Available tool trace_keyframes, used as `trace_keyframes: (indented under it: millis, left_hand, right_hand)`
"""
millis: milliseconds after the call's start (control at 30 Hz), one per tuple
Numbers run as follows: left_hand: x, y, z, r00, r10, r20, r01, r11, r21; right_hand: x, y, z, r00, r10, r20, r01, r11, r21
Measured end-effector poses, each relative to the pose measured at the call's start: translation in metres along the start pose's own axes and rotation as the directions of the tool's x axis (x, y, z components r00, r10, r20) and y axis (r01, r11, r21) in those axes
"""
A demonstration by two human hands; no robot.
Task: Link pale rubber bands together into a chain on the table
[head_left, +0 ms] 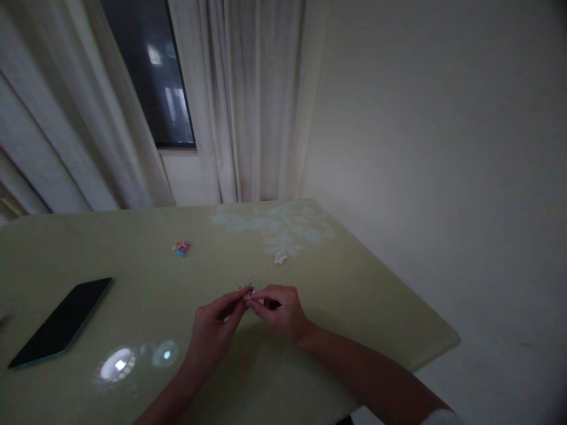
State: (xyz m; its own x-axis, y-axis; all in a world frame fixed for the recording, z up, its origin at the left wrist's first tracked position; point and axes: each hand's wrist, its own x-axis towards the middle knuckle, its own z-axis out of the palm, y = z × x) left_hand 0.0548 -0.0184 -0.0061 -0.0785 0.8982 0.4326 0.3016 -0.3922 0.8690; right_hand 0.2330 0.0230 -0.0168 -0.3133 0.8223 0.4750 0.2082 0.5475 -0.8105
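Observation:
My left hand [215, 327] and my right hand [281, 310] meet over the table, thumbs and fingers pinched together. Between the fingertips is a small whitish piece [248, 297], mostly covered, and its kind is too small to make out. Just beyond the fingers lie a little yellow ring-shaped piece [240, 287] and a small greenish round piece [252, 284]. Farther off to the right sits a little group of white pieces [280, 258]. A small heap of multicoloured pieces [181, 248] lies to the left, away from both hands.
The pale green glossy table [146, 248] carries a white floral pattern [283, 221] toward its far right. A dark tablet-like slab [64, 321] lies at the left. Behind stand curtains [261, 100], a dark window [155, 77] and a plain wall [420, 147].

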Motion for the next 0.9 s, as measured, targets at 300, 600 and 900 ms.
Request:
trace_keyframes:
  millis: [300, 600, 900]
  left_hand:
    - [0.0, -0.003, 0.003, 1.0, -0.02, 0.012, 0.021, 1.0, -0.011]
    - [0.0, -0.004, 0.004, 0.997, -0.059, 0.051, 0.063, 0.995, -0.078]
    - [0.02, -0.024, -0.021, 0.999, -0.035, 0.011, 0.033, 0.978, 0.204]
  right_hand:
    - [0.0, 0.004, -0.001, 0.999, -0.042, -0.007, 0.042, 0.999, -0.031]
    - [0.004, 0.002, -0.002, 0.996, 0.088, 0.021, -0.089, 0.995, 0.045]
    - [0.037, 0.009, -0.035, 0.957, 0.159, 0.243, -0.11, 0.973, -0.204]
